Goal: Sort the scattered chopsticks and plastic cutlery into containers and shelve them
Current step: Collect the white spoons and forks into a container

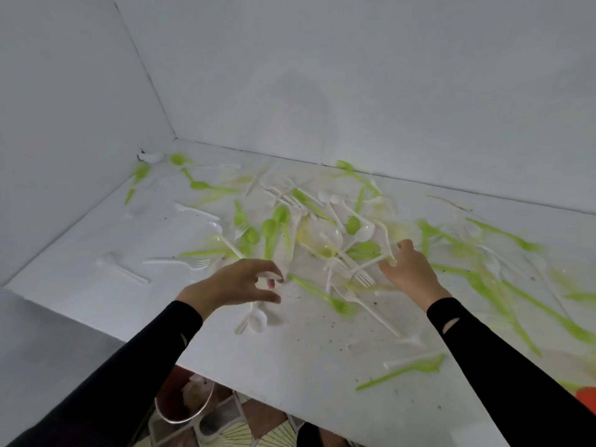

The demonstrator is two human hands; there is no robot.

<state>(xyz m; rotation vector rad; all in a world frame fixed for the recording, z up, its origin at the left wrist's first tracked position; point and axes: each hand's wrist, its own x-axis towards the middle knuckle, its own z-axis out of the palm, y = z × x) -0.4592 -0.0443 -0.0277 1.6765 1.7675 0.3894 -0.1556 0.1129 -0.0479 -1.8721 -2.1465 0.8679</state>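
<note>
Left grip: fingers and thumb are curved into a C with a gap between them. A small white piece shows at the fingertips; blur prevents telling whether it is held. The grip hovers over a white plastic spoon lying on the surface.

Right grip: thumb raised, fingers bent down into the cutlery pile and touching white plastic fork handles. Whether they close on one cannot be told, as the back of the hand hides them. Both arms wear black sleeves.

Between the two grips lies a lime-green plastic fork, tines toward the person.

The main heap of mixed lime-green and white plastic spoons, forks and knives sits at mid-surface, just beyond both grips. Loose pieces spread to the back corner and far right. A green plastic knife lies near the front edge; a lone white plastic spoon lies well apart on the left.

The flat white surface carries dark specks and is enclosed by plain white walls at back and left.

Below the front edge, a round metal-rimmed container stands on a patterned floor.
</note>
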